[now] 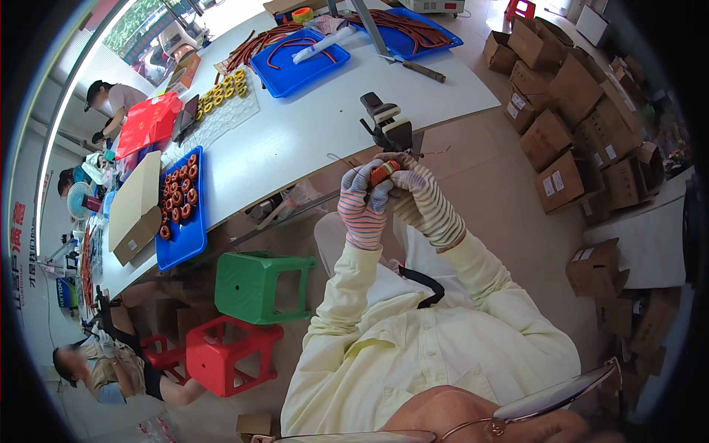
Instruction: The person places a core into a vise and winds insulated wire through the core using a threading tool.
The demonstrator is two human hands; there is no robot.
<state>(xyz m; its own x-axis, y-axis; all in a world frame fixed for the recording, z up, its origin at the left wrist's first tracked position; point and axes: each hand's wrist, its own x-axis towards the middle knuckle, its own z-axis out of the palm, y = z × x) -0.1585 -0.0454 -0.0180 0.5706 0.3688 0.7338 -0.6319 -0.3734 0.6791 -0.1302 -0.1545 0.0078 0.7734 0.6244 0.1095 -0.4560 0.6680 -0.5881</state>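
In a striped knit glove, my left hand (362, 205) is closed around a small orange-red wire-wound ring coil (384, 172). My right hand (430, 201), gloved as well, presses against the same coil with bent fingers. Loose wire ends (436, 151) stick out to the right of the hands, and a thin loop shows on the left. Most of the coil is hidden by the gloves. Just beyond my hands, a black clamp (391, 129) is fixed at the table edge.
The white table (310, 136) carries a blue tray of wound coils (177, 196), yellow rings (221, 94), and blue trays with reddish-brown wire (417, 37). A green stool (255, 284) and red stool (221, 354) stand left. Cardboard boxes (565, 181) pile up right. Other people work at left.
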